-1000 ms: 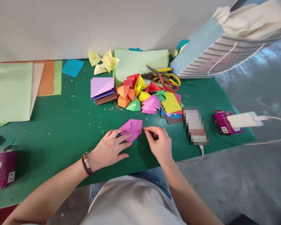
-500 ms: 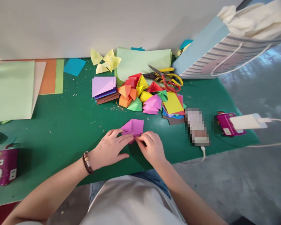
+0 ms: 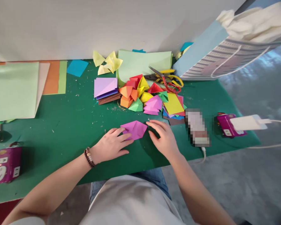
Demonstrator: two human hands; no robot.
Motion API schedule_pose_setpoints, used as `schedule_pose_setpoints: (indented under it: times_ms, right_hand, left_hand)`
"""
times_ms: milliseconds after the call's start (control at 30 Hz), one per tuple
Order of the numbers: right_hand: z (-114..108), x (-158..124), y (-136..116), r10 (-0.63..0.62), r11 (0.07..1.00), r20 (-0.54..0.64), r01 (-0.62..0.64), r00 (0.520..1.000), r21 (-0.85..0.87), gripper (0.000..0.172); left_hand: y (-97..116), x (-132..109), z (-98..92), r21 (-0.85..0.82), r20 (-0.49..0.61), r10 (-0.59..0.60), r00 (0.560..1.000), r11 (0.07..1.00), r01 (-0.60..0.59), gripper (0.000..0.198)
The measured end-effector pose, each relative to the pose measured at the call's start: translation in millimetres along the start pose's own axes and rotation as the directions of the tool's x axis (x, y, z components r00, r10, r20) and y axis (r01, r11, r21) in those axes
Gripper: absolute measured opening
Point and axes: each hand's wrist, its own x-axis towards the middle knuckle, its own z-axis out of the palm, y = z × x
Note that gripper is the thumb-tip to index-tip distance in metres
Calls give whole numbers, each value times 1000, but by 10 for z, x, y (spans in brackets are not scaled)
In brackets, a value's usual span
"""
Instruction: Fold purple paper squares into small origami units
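Note:
A magenta sheet of origami paper (image 3: 138,130) lies on the green table, with folded edges and creases showing. My left hand (image 3: 113,143) rests on its left part, fingers stretched out and spread, covering that side. Just beyond the paper's right corner is my right hand (image 3: 164,137). Its thumb and index finger are apart, and a small gap separates them from the paper. Behind the paper sits a cluster of folded pieces, among them a pink stack (image 3: 153,105), an orange one (image 3: 126,99) and a green one (image 3: 136,105).
Scissors (image 3: 169,82) lie behind the folded pieces. A phone (image 3: 197,127) is plugged in at right, near a purple power socket box (image 3: 227,125). Another purple box (image 3: 6,165) stands at left. Stacked purple paper (image 3: 105,87), large pale-green sheets (image 3: 12,90) and a striped paper bag (image 3: 215,59) surround the workspace.
My right hand has let go of the paper's near edge and moved right, its fingers opening. The magenta paper has turned, with a corner now pointing right. My left hand stays on it.

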Motion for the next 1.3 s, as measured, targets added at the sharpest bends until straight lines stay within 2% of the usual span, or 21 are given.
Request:
schedule_pose_setpoints:
  times_ms: [100,233,400,500,667,800,900,1000,1133,1300]
  right_hand:
    - [-23,68,151,-135,990,81,138,987,-29,33]
    - [-18,53,113,-287,956,136,293,948,-27,26]
    - [-75,-59,-44,-381,909,181,403,907,-103,22]
    - [-98,-111,-111,-433,886,220,457,874,-71,22]
    - [-90,-125,-146,-474,870,226,492,851,-27,20]
    - [-73,-83,-131,-426,904,228,424,876,60,16]
    - [-40,-32,-135,-343,937,211,316,915,149,12]
    - [0,35,-164,-242,958,218,198,945,207,9]
    - [29,125,-212,-145,964,267,74,953,256,9]
    - [26,184,-273,-83,974,311,10,947,228,6]
  left_hand:
    - [-100,-9,-4,-24,-50,80,996,996,-81,31]
    - [-166,-12,-42,-33,-115,78,990,996,-83,25]
    - [-132,3,-38,-48,-161,103,982,993,-112,21]
    - [-85,8,-1,-53,-181,105,978,992,-116,23]
    - [-7,-11,3,16,-135,101,986,995,-100,27]
    - [82,-38,-39,43,-82,72,994,997,-68,27]
    - [152,-66,-47,89,-34,15,999,996,-12,30]
    - [172,-91,-64,105,17,21,1000,994,-22,37]
    - [148,-103,-105,85,78,64,995,994,-70,35]
    - [183,-123,-69,146,78,30,997,988,-41,45]
